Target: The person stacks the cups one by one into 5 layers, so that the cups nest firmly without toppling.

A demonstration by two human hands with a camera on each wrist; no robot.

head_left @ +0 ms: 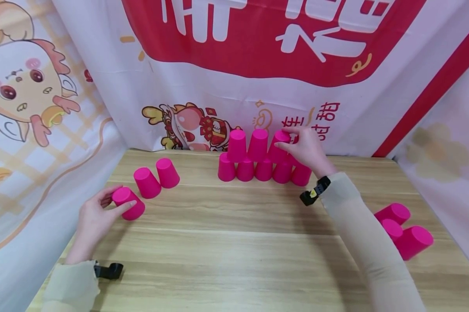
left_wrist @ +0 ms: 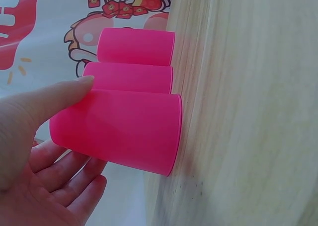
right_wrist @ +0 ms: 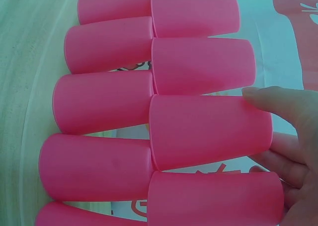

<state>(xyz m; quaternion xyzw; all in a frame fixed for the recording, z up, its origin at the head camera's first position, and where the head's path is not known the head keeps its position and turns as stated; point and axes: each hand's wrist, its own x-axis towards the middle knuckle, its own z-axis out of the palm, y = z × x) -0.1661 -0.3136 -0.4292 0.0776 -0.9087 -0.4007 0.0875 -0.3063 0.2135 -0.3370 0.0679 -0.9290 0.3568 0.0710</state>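
Two hands at work on pink cups, head view. Right hand (head_left: 307, 147) pinches the third upper cup (head_left: 276, 154) from the left, seated over the five-cup bottom row (head_left: 263, 171) at the back of the tabletop (head_left: 226, 242). Left hand (head_left: 95, 216) grips a side cup (head_left: 136, 211); two spare cups (head_left: 147, 184) just beyond it. Step in hand, my read: setting the upper row; next move probably calls for a soft release on the right. Three more cups (head_left: 415, 242) at far right, partly behind the right sleeve (head_left: 363, 225). Printed cloth (head_left: 203, 91) close behind the rows, little room there.

Left wrist view: thumb on the side cup's near side, fingers behind; can't tell if the rim touches the tabletop.

Right wrist view: thumb on the third upper cup's narrow end, neighbours tight at the rims, easily knocked.
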